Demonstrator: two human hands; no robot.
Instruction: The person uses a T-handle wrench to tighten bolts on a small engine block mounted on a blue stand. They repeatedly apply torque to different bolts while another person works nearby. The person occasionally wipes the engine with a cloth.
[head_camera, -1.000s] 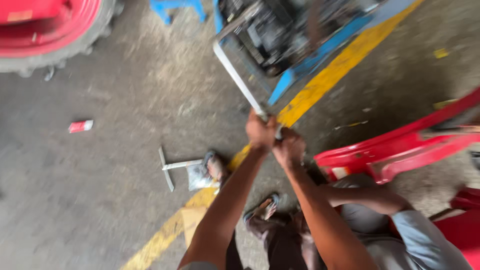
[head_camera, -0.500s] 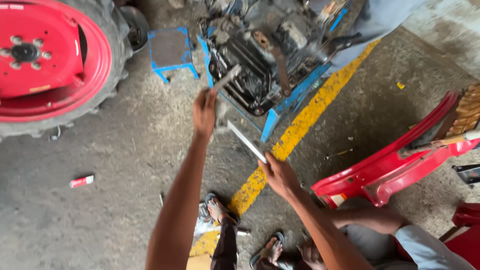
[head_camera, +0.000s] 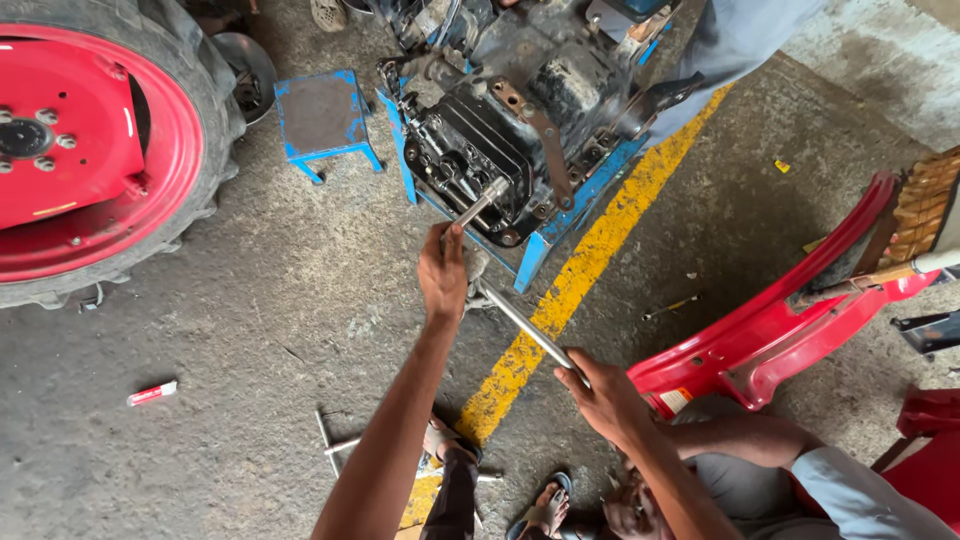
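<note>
My left hand (head_camera: 443, 272) grips the shaft of a long metal socket wrench (head_camera: 478, 205) whose end meets the greasy black engine block (head_camera: 510, 120) on a blue stand (head_camera: 545, 235). My right hand (head_camera: 600, 395) holds the long steel handle bar (head_camera: 525, 328) of the same tool, lower right, over the yellow floor line (head_camera: 590, 270). Both forearms reach up from the bottom of the view.
A big red wheel with a black tyre (head_camera: 90, 150) lies at the left. A small blue stool (head_camera: 325, 115) stands beside the engine. Red bodywork panels (head_camera: 800, 320) lie at the right. A T-shaped wrench (head_camera: 335, 445) and a small red tube (head_camera: 152, 393) lie on the concrete. My sandalled feet (head_camera: 545, 505) show below.
The view has swung up and left. My hands, close together on the bar a second ago, have spread apart, the left one moving up the tool toward the engine.
</note>
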